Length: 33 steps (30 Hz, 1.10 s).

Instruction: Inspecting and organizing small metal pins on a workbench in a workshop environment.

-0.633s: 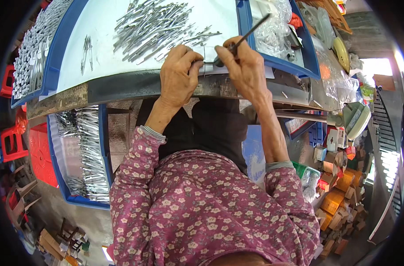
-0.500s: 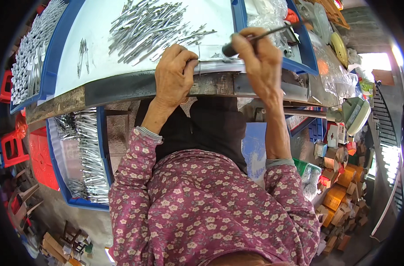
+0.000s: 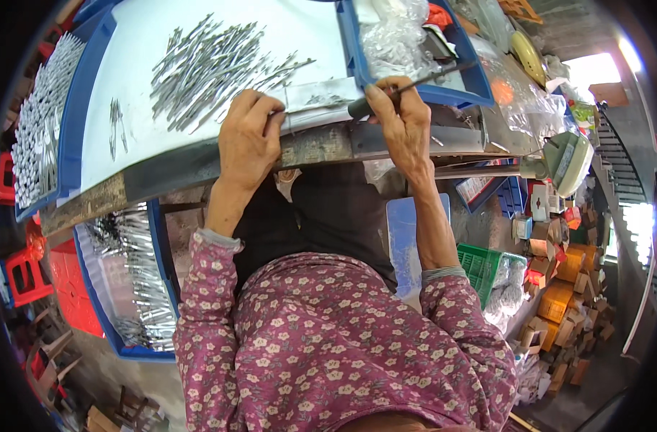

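At the front edge of the worktable, my left hand (image 3: 251,137) is closed in a pinch. A thin metal piece (image 3: 286,96) shows by its fingertips, most of it too fine to make out. My right hand (image 3: 406,129) is closed around a tool with a thick dark end (image 3: 359,109) and a long thin dark shaft pointing up and right; its exact kind is unclear. Just beyond my left hand, a pile of slim silver metal pieces (image 3: 206,72) lies on the white table surface. A few similar pieces (image 3: 115,126) lie apart on the left.
Blue trays of slender metal parts stand at the left (image 3: 60,155) and below the table (image 3: 112,338). A blue tray (image 3: 454,95) with plastic bags is at the right. Beside it, a green-and-white device (image 3: 568,164) sits on a metal arm. Cardboard boxes (image 3: 559,302) fill the right floor.
The view has shifted, so the table and both hands sit further left. My right hand has lowered the tool's thick end toward the table edge; my left hand keeps its pinch.
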Each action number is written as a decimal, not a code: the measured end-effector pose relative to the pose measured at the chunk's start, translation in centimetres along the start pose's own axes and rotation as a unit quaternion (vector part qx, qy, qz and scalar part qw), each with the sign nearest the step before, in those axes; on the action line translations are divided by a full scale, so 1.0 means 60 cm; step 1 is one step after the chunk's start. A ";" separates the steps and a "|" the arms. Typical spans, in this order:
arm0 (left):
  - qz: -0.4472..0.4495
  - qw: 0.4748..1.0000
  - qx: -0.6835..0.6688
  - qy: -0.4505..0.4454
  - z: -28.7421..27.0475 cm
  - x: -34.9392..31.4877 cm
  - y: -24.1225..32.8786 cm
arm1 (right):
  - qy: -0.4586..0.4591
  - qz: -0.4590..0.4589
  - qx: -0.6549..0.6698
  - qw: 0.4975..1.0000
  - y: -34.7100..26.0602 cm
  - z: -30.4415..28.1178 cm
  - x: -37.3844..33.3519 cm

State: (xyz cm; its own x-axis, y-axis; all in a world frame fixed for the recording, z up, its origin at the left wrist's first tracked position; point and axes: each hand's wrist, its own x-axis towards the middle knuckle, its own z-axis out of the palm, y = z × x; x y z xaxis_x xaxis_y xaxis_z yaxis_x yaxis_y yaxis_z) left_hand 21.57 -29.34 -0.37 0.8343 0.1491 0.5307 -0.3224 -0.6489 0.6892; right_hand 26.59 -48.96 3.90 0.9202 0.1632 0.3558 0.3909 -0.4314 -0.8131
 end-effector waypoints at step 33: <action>-0.100 0.953 0.212 0.190 -0.189 -0.063 -0.105 | -0.199 -0.140 -0.441 0.864 0.084 -0.052 0.165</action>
State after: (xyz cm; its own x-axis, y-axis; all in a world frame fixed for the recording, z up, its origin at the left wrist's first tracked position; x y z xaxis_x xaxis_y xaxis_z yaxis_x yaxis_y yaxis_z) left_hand 15.40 -17.39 -1.10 0.6119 0.5089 0.6054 0.1026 -0.8101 0.5772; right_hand 37.57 -52.30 4.79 0.7950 0.5874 0.1514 0.5931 -0.8051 0.0091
